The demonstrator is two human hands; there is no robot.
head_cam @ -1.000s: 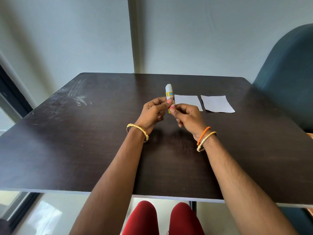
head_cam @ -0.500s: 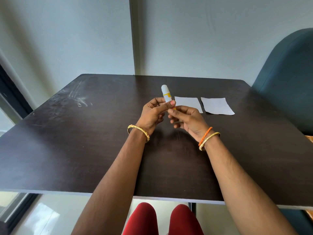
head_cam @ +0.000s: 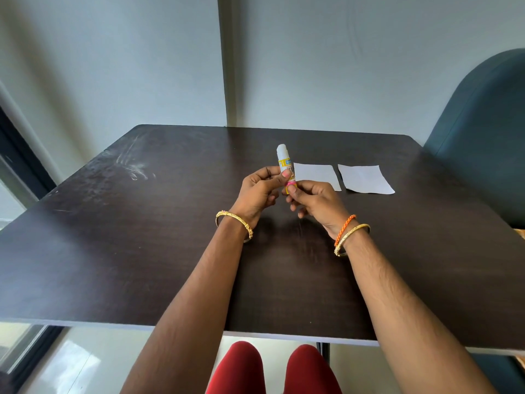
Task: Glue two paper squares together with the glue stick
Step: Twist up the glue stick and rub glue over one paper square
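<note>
The gluing has not begun, judging by the papers: the two white paper squares (head_cam: 316, 176) (head_cam: 365, 179) lie flat and apart on the dark table (head_cam: 142, 251), just beyond the hands. The glue stick (head_cam: 285, 166), white-topped with a yellow label, stands nearly upright above the table. The left hand (head_cam: 257, 193) pinches its body; the right hand (head_cam: 315, 201) is closed on its base. Spreading glue and pressing the squares together remain.

Single head-worn view, forward and down over the near table (head_cam: 113, 280) edge.
</note>
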